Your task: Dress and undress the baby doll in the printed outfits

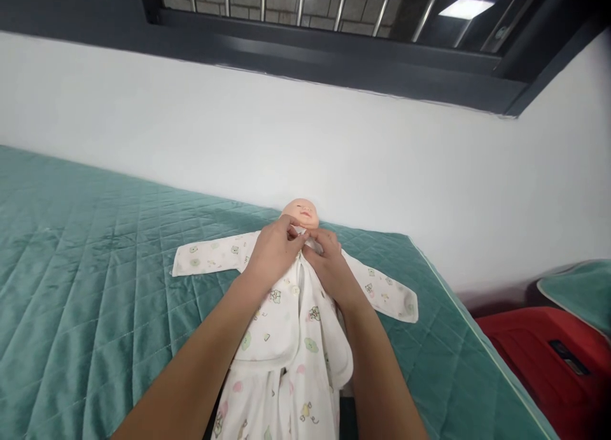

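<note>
A baby doll (301,209) lies on its back, its head towards the wall. It wears a white printed baby jacket (267,332) with both sleeves spread out sideways, over matching printed pants (258,395). At the collar, just below the doll's chin, my left hand (279,246) pinches the jacket's front edge. Beside it my right hand (325,252) grips the other edge, fingertips almost meeting the left ones. Below my hands the jacket front hangs apart, and a pale button (295,290) shows on one edge. Whether a button is between my fingertips I cannot make out.
Under the doll is a green quilted cover (119,300) on a bed-like surface, ending at a piped edge on the right. A white wall (238,134) stands behind, below a dark window frame (310,58). A red chair-like object (539,344) stands at the right.
</note>
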A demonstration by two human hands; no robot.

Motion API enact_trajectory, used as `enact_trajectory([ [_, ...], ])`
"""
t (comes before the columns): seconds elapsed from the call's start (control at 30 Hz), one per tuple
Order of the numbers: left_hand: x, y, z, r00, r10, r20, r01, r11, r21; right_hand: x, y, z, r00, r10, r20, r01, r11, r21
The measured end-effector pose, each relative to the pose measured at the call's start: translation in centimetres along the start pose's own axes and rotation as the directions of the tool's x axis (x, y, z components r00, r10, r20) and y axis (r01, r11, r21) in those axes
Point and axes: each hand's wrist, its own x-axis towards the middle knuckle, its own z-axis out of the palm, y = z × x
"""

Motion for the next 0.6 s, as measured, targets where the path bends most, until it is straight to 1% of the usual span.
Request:
enact_trajectory([
  [0.2,-0.08,-0.19,-0.05,1.000,0.007,0.014,-0.007,1.000,-0.007,-0.08,-0.19,0.08,1.000,0.023,-0.019,-0.023,0.999,0.028],
  [0.4,-0.06,-0.38,-0.05,1.000,-0.006,0.016,0.006,1.000,-0.016,-0.06,-0.33,0.10,0.999,0.014,-0.031,-0.013,0.999,0.033],
  [0.6,0.03,-0.84,-0.20,0.999,-0.036,0.033,0.038,0.996,-0.084,-0.11,-0.29,0.09,0.997,0.071,-0.029,-0.070,0.997,0.021],
])
